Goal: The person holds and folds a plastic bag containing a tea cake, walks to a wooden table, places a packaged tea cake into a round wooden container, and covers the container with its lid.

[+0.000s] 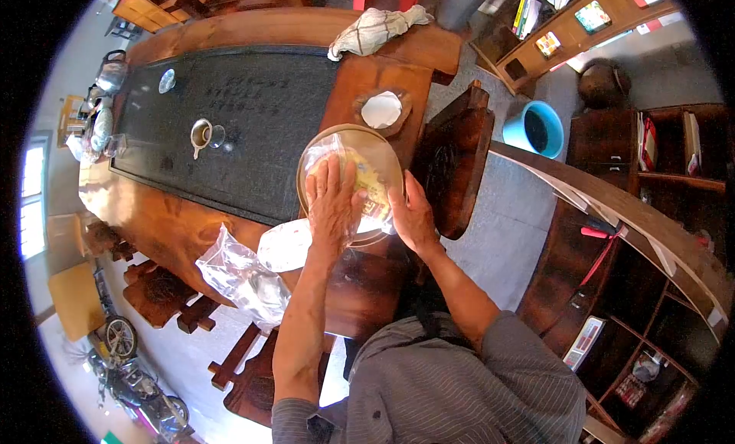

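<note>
A clear plastic bag with yellow markings (367, 185) lies in a round brown tray (303, 176) at the table's near right end. My left hand (333, 203) is spread flat on top of the bag, fingers pointing away from me. My right hand (415, 216) is at the right side of the bag and the tray rim, its thumb apart from its stretched fingers. What the bag contains is hard to make out. Left of the tray lie a white packet (285, 246) and a crumpled clear plastic bag (243, 279), which hangs over the table edge.
The wooden table (222, 233) has a dark inset panel (260, 138) bearing a strainer (200, 134) and small glass cups. A white dish (381, 109) and a wrapped cloth bundle (375, 32) sit beyond the tray. Right are a chair (459, 164), a blue bucket (534, 128) and shelves.
</note>
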The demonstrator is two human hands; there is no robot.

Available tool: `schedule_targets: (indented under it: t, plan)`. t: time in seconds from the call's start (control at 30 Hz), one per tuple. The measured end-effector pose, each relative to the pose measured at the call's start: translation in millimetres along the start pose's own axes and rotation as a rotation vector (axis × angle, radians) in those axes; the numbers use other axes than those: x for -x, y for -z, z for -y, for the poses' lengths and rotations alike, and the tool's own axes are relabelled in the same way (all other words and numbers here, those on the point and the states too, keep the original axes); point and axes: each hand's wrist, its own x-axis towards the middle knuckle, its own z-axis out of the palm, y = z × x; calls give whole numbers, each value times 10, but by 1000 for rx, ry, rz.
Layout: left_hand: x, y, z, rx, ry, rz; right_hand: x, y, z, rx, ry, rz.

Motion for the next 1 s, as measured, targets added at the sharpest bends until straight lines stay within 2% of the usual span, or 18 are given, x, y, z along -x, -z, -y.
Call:
schedule_targets:
  t: [0.03, 0.13, 0.2, 0.33, 0.37, 0.47, 0.57, 0.63, 0.67, 0.77, 0.9, 1.0]
  plan:
    - [1, -3, -4, 17, -2, -3, -4, -23, -73, 142, 45, -51]
    - [19, 36, -11, 96, 27, -35, -5, 6, 31, 52, 110, -19]
    - [35, 90, -49, 200, 72, -75, -115, 47, -64, 126, 31, 15]
    - [151, 239, -105, 435, 193, -242, -226, -46, -339, 135, 104, -64]
    - [138, 230, -65, 467, 140, -397, -245, -41, -301, 99, 125, -57]
    - [184, 310, -8, 632, 306, -398, -256, 15, -170, -68, 126, 60]
    - [156, 314, -76, 347, 272, -216, -255, 2, -187, 137, 106, -43]
    - [144, 241, -141, 273, 262, -76, -139, 31, 97, 237, 96, -93]
    - [140, 243, -148, 249, 273, -79, -50, 51, 271, 281, 90, -118]
    - [148, 296, -160, 213, 332, -66, 105, 48, 447, 95, 73, -77]
    - [217, 345, 24, 364, 319, -62, 277, 8, 789, 9, 276, -66]
    - [218, 345, 9, 334, 296, -50, 183, -138, 466, 154, 454, -179]
